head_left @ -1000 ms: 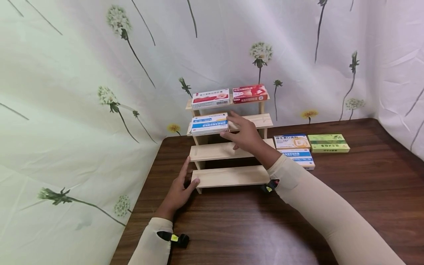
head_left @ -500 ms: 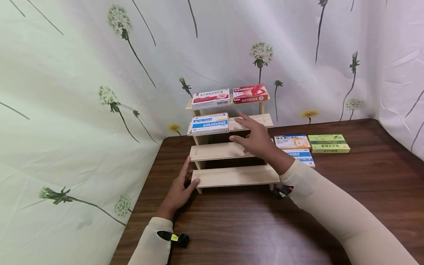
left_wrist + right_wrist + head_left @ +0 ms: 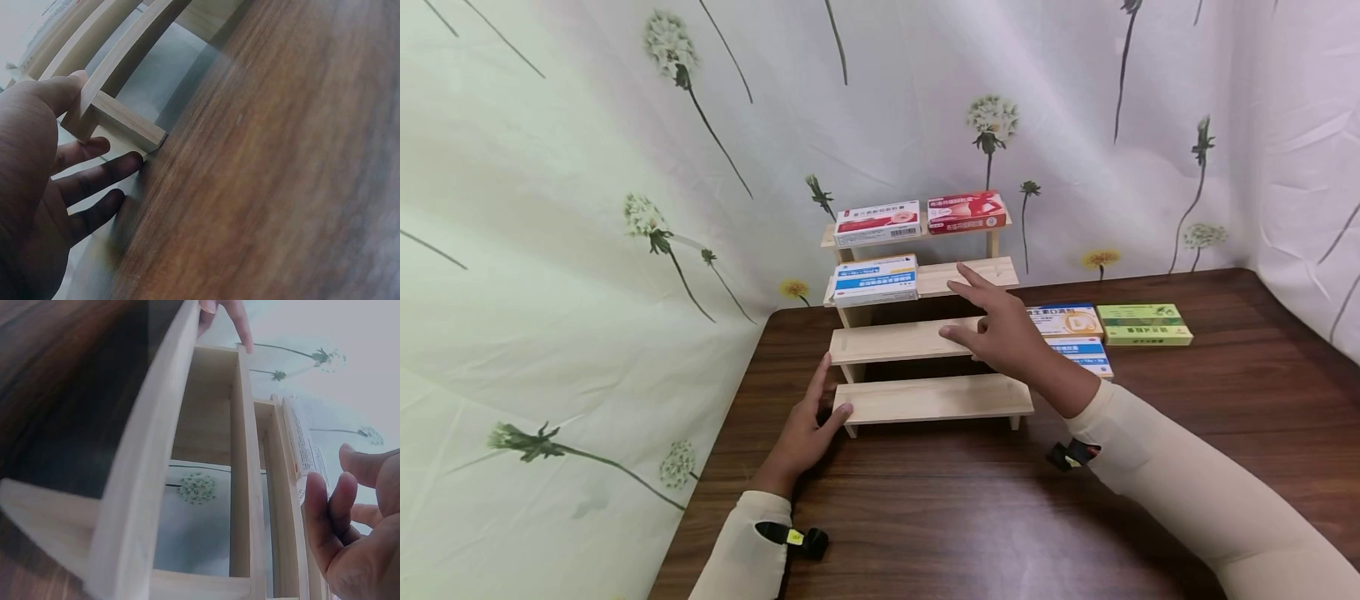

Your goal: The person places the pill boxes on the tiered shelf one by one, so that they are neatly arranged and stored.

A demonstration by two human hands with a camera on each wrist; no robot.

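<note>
Blue box (image 3: 874,279): flat at the left end of the second shelf (image 3: 936,280) from the top of the rack (image 3: 895,340), near the front edge. Could slip if jolted by a shove from the left hand (image 3: 802,435), relaxed with its thumb on the bottom shelf (image 3: 932,398), or if brushed by the right hand (image 3: 1007,335), loose-fingered and empty. Looks white with a blue band and a bit of orange.

From afar I'm seeing a pale dandelion-print curtain (image 3: 902,108) hanging behind and beside a brown wooden table (image 3: 932,508).
</note>
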